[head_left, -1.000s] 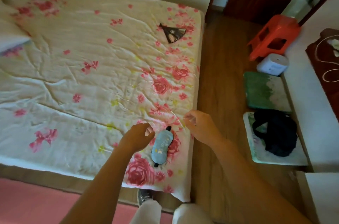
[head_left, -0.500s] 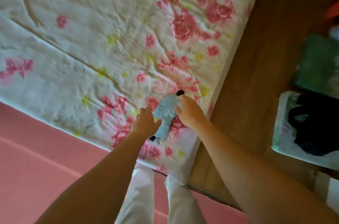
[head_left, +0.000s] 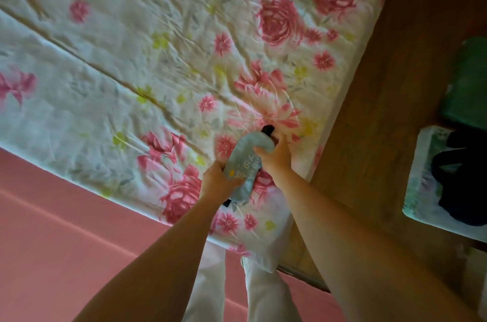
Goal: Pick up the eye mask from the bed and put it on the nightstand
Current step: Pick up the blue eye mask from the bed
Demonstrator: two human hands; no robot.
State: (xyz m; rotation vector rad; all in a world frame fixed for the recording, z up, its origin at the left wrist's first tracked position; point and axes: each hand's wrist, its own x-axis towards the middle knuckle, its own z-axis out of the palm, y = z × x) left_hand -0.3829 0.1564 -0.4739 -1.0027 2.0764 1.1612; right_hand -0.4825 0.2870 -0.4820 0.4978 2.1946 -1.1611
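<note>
The light blue eye mask (head_left: pixel 243 163) with a black strap lies near the front right corner of the bed (head_left: pixel 131 71), which has a white sheet with pink flowers. My left hand (head_left: pixel 218 184) grips the mask's near end. My right hand (head_left: pixel 275 157) grips its far end, close to the black strap end. The mask is slightly lifted and creased between both hands. No nightstand is in view.
A wooden floor strip (head_left: pixel 382 111) runs right of the bed. A green mat (head_left: pixel 466 79) and a light mat holding a black bag (head_left: pixel 461 179) lie at the right edge. Pink flooring (head_left: pixel 66 242) lies in front of the bed. My legs in white trousers (head_left: pixel 237 290) show below.
My view tilted down and closer to the bed corner. Both hands came from beside the mask onto it and closed on its two ends.
</note>
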